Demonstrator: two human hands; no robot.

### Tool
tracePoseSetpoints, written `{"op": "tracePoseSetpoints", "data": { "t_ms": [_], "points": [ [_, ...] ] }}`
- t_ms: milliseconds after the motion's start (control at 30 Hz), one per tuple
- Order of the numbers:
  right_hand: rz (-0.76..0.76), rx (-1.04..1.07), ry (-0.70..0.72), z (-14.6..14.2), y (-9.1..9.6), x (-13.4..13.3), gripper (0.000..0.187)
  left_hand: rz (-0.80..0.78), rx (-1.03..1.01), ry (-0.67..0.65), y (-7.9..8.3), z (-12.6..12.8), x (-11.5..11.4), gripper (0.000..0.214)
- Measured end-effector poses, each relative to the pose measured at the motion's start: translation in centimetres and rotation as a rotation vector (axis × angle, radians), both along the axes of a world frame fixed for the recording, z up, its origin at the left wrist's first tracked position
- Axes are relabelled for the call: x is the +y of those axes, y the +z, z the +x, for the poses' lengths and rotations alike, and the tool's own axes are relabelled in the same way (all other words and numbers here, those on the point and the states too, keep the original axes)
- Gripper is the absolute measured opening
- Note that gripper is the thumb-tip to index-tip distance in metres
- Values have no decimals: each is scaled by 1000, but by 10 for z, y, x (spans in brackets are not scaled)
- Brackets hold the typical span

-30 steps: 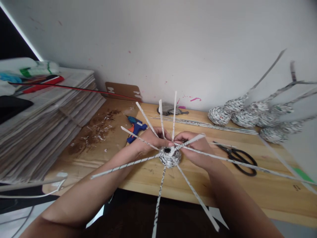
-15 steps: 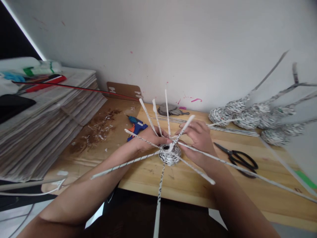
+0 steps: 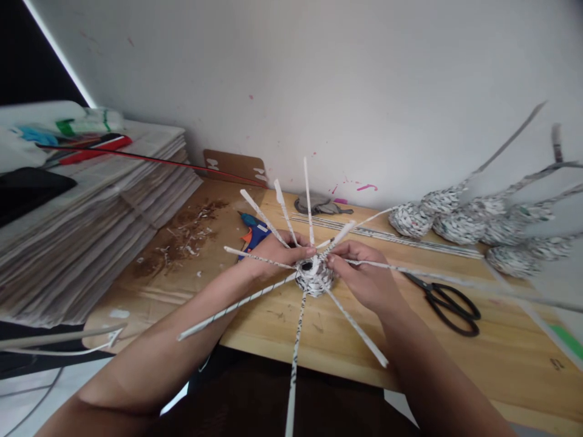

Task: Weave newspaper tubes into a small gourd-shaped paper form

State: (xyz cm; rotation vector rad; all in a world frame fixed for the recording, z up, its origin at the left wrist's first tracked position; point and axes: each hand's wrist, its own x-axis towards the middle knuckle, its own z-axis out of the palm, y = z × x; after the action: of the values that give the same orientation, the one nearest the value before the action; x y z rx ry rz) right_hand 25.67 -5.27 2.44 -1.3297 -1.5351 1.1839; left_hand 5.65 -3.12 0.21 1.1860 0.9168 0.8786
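A small woven cup of rolled newspaper (image 3: 313,280) sits on the wooden table (image 3: 492,358), with several paper spokes fanning out from it. My left hand (image 3: 272,255) is closed on the cup's far left side, fingers pressed among the upright spokes. On the cup's right, my right hand (image 3: 364,273) pinches a long paper strip (image 3: 437,276) that runs off to the right.
Black scissors (image 3: 449,301) lie right of my right hand. A blue glue gun (image 3: 252,230) lies behind my left hand. Woven paper pieces (image 3: 460,226) line the back right. A newspaper stack (image 3: 91,206) fills the left. Loose paper rods (image 3: 387,235) lie by the wall.
My right hand has come down from above the cup to its right rim, drawing the long strip sideways around a spoke. The left hand has stayed on the cup.
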Motion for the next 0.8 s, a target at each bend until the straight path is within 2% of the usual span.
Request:
{"op": "tracePoseSetpoints", "data": {
  "t_ms": [133,200,300,367,433,500,667,800],
  "points": [
    [-25,9,29,0,0,1,14,5,51,65,5,4,-4,23],
    [-69,32,3,0,-2,1,21,31,68,104,7,5,-4,23],
    [-268,119,7,0,-3,2,42,83,69,187,7,5,-4,24],
    [-427,198,92,0,-3,1,53,98,47,215,6,5,-3,25],
    [-508,274,182,-1,-2,-1,57,101,36,212,3,6,-3,26],
    [-436,303,193,-3,-1,-4,54,117,56,210,0,8,-4,26],
    [49,163,43,-9,-2,-12,32,171,153,229,-6,11,-5,23],
    [169,-61,1,-10,-8,-13,24,182,166,213,-9,12,-6,23]
  ]
}}
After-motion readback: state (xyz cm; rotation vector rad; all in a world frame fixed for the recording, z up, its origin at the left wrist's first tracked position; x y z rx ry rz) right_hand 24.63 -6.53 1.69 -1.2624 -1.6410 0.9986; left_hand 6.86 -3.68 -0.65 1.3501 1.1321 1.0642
